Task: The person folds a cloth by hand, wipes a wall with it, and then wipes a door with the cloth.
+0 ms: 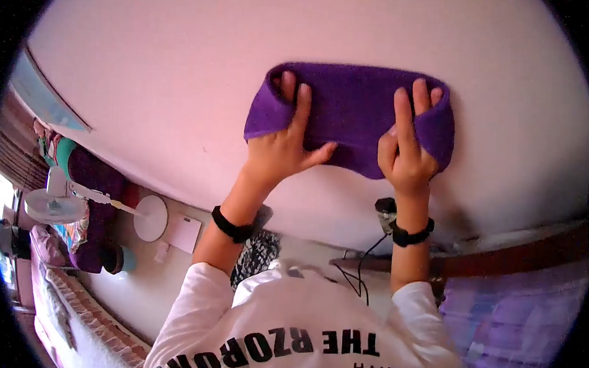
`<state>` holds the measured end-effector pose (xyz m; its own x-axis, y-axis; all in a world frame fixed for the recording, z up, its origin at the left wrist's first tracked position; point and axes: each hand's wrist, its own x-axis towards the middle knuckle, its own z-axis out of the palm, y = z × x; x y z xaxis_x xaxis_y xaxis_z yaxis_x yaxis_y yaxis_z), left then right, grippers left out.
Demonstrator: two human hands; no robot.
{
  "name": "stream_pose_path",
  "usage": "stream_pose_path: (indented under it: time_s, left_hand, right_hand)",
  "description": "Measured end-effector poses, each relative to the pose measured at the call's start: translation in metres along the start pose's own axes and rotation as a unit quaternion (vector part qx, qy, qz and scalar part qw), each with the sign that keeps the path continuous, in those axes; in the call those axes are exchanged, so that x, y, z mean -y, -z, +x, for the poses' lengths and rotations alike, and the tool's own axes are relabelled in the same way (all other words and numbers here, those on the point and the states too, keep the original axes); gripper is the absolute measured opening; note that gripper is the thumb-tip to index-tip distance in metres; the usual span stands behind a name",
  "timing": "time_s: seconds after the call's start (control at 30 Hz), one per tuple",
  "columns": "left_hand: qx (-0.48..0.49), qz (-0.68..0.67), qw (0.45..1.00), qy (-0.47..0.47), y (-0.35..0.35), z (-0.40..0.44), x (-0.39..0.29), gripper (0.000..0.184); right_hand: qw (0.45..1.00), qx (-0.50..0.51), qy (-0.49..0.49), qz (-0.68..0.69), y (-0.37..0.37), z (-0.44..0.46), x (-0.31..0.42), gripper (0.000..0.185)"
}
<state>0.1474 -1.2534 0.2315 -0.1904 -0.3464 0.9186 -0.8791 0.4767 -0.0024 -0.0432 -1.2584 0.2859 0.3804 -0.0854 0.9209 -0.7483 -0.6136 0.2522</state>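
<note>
From my remote station I note, at far left, a fan (53,206), well apart from the work. Next, the left hand (273,143): fingers extended and slack, some covered by the cloth's left flap, the index lying over the cloth, the thumb spread wide and clenching nothing.

Between the hands is the purple cloth (350,114), on the pale surface (173,93). Finding: both ends are turned inward, and each flap curves loosely over fingers rather than lying pressed flat. The middle is a single uncovered span; its lower edge bulges toward the right. I judge the end folds made but unsettled, the flaps well apart, and the fingers not yet clear of them.

The right hand (410,159) is under the right flap, index straight and outside it, two fingertips showing beyond, thumb bent near the index. Whether it pinches the cloth I cannot tell.
</note>
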Motion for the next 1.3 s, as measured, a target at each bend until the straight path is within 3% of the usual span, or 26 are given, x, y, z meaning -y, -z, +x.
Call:
stream_pose_path:
  time_s: [0.3,0.5,0.57,0.63,0.77,0.8,0.87,1.0,1.23,1.3]
  left_hand:
    - [0.026,0.022,0.999,0.021,-0.018,-0.044,0.007,0.08]
    - [0.141,0.007,0.989,0.046,-0.012,-0.073,0.007,0.081]
    - [0.124,-0.012,0.992,0.031,-0.003,-0.057,0.007,0.08]
    - [0.104,-0.051,0.993,0.013,0.012,-0.032,0.001,0.076]
    - [0.008,-0.082,0.995,-0.053,0.01,0.012,-0.007,0.064]
    - [0.007,-0.088,0.995,-0.055,0.002,0.012,-0.007,0.064]
    - [-0.007,0.025,0.998,-0.054,-0.019,0.002,-0.007,0.061]
    - [-0.019,0.024,0.998,-0.06,-0.033,-0.019,-0.007,0.06]
    - [-0.021,0.046,0.997,-0.053,-0.046,-0.055,-0.006,0.058]
    - [0.01,0.023,1.0,-0.01,-0.049,-0.072,-0.009,0.056]
  right_hand:
    - [0.999,0.043,-0.002,0.014,-0.017,-0.04,0.013,0.044]
    - [0.992,0.107,-0.01,0.06,-0.025,-0.08,0.024,0.047]
    - [0.991,0.105,-0.012,0.076,-0.015,-0.069,0.019,0.048]
    - [0.989,0.064,-0.074,0.114,-0.004,-0.057,0.016,0.047]
    - [0.99,-0.04,-0.114,0.072,0.006,-0.032,0.002,0.046]
    - [0.99,-0.038,-0.116,0.066,0.004,-0.036,0.001,0.046]
    - [0.996,-0.007,-0.088,-0.033,-0.004,-0.054,0.0,0.045]
    - [0.995,-0.005,-0.071,-0.066,-0.01,-0.078,-0.002,0.048]
    - [0.996,0.004,-0.073,-0.048,-0.024,-0.105,0.01,0.05]
    - [0.994,0.036,-0.107,-0.007,-0.025,-0.113,0.021,0.052]
